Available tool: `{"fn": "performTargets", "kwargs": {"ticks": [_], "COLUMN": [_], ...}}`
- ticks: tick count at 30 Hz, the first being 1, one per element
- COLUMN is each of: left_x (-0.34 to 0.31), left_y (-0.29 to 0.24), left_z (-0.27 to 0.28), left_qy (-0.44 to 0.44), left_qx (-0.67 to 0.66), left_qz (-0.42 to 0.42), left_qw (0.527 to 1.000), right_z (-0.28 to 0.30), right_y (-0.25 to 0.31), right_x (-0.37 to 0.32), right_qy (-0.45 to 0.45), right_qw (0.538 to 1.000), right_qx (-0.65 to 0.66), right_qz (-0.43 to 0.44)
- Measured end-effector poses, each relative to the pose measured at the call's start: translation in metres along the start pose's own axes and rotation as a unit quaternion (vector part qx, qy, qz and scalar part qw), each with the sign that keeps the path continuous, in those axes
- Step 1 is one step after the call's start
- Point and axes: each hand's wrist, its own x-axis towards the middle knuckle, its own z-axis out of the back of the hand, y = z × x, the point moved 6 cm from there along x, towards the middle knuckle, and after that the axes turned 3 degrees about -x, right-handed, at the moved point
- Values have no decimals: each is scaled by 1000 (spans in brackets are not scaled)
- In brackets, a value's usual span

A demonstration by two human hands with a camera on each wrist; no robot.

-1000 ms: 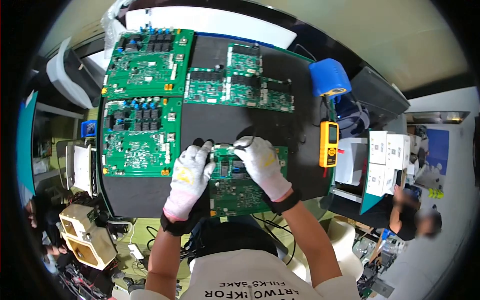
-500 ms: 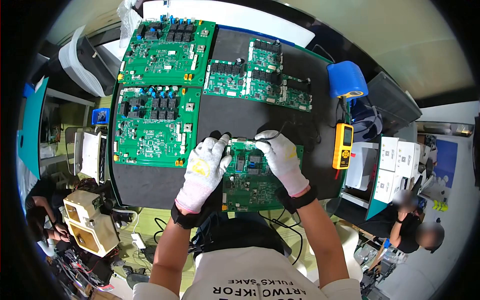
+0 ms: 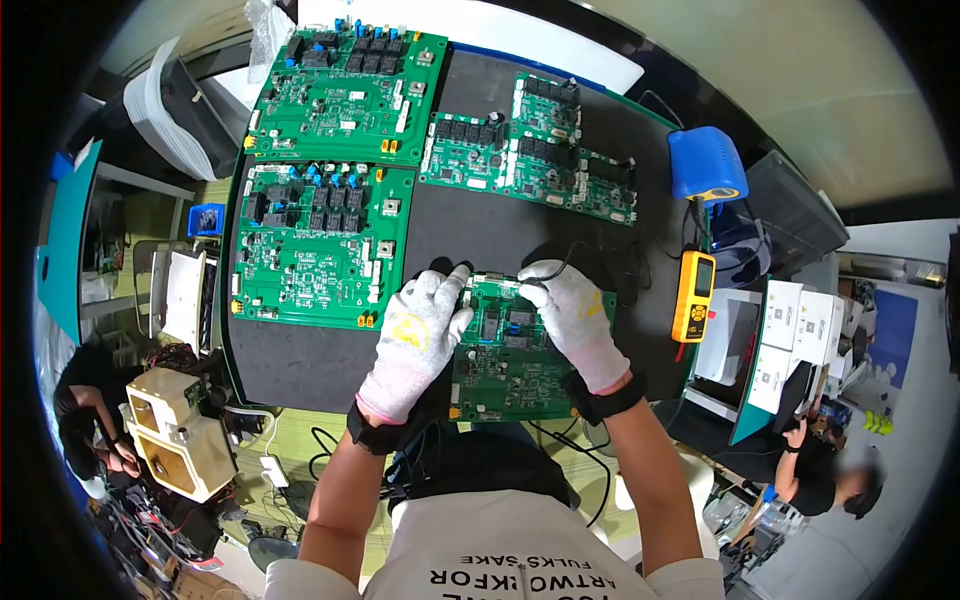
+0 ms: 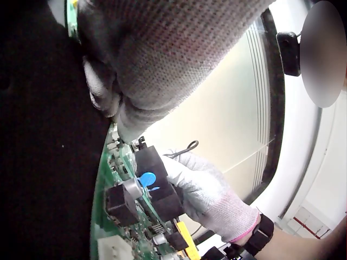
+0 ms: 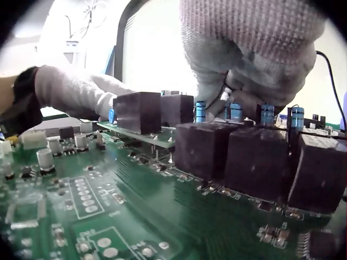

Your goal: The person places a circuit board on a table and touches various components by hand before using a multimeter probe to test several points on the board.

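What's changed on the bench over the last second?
Head view shifted; the bench sits further right in frame. The black lead at the right hand slants further right. No visible grab or release. Left hand, near board, yellow meter unchanged.

Circuit board green; gloves white, yellow print; meter yellow; blue device

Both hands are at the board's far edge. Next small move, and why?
Probably ease the black cable toward the white connectors: the right hand pinches it beside them, and the left hand is at the far-left corner of the board, perhaps steadying it.
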Motion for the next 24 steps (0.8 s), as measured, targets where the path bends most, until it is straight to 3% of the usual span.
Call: {"fn": "performTargets", "kwargs": {"ticks": [6, 8, 24], "left_x": [0, 0, -1], "left_y": [0, 0, 1], "left_z": [0, 0, -1], "left_qy": [-1, -2, 7], "left_qx": [-2, -6, -4], "left_qz": [-3, -4, 8], "left_qw": [1000, 1000, 1000], "right_z": [1, 3, 0], "right_y": [-1, 4, -1], "right_x": [2, 3, 2], "right_qy": [23, 32, 47], "right_qw": [1000, 998, 999], "right_qx": [5, 9, -5], "right_qz": [5, 48, 12]}}
